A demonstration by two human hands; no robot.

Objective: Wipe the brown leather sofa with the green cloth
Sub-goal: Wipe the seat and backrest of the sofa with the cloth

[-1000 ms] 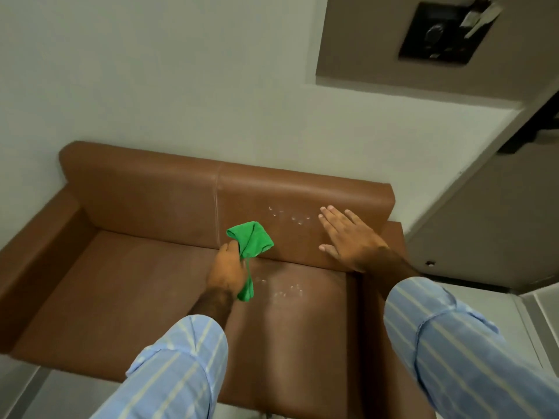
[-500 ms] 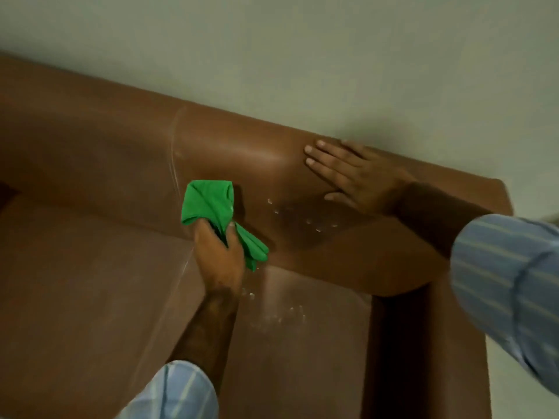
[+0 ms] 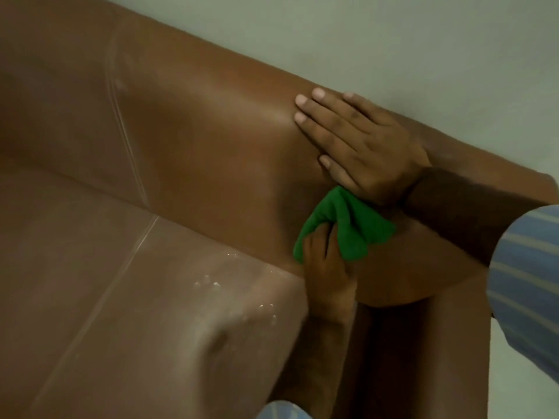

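Observation:
The brown leather sofa point(image 3: 187, 152) fills most of the view, backrest running up-left to lower-right, seat below. My left hand point(image 3: 328, 267) grips the bunched green cloth point(image 3: 351, 225) and presses it against the lower part of the backrest, just above the seat crease. My right hand point(image 3: 360, 143) lies flat with fingers spread on the upper backrest, directly above the cloth and touching it at the heel of the palm. Small white droplets point(image 3: 236, 294) speckle the seat cushion to the left of my left hand.
A pale wall point(image 3: 423, 40) rises behind the backrest. The sofa's right armrest point(image 3: 453, 343) stands to the right of my left forearm, with a dark gap between it and the seat. A stitched seam point(image 3: 127, 146) divides the backrest and seat.
The view has closed in on the sofa. My left hand has carried the cloth rightward across the backrest, over where droplets showed, to just under my right hand. The right hand stays planted.

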